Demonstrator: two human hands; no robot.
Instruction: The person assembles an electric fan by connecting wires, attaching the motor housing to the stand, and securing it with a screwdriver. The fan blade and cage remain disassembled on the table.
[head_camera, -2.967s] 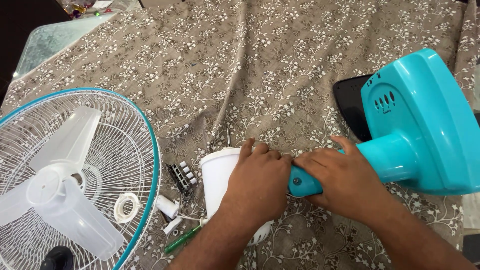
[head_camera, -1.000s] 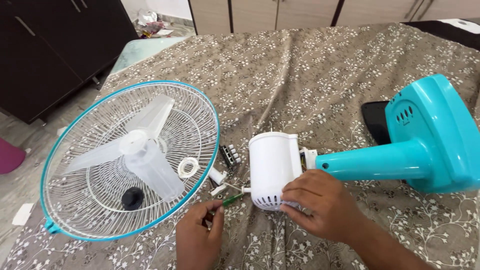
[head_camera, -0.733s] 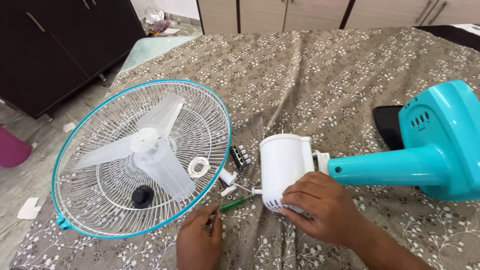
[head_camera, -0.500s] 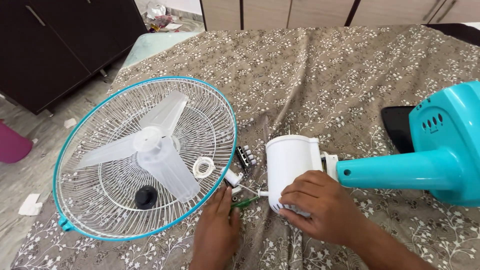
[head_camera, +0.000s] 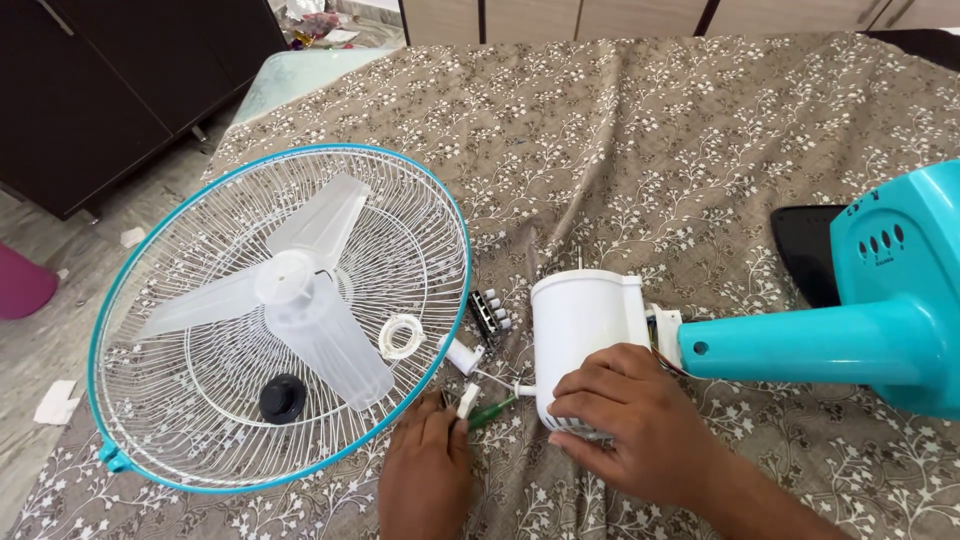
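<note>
The white motor housing (head_camera: 580, 325) lies on its side in the middle of the bench (head_camera: 640, 130), a smooth plastic cup shape with vent slots at its near end. It joins the turquoise stand (head_camera: 800, 345), whose long neck runs left to right and widens into the base at the right edge; a row of small oval holes marks the base's face. My right hand (head_camera: 625, 420) rests closed over the housing's near end, fingers curled on the vents. My left hand (head_camera: 425, 465) lies just left of it, fingertips pinching at a green screwdriver (head_camera: 490, 410) and a small white plug (head_camera: 467, 398). Beside these sit a white knob (head_camera: 461, 355) and a dark switch block (head_camera: 489, 312). Farther left lies the round wire guard (head_camera: 420, 215) with turquoise rim, holding clear blades (head_camera: 300, 300), a white ring (head_camera: 402, 335) and a black cap (head_camera: 283, 397). A brown floral cloth covers the bench.
</note>
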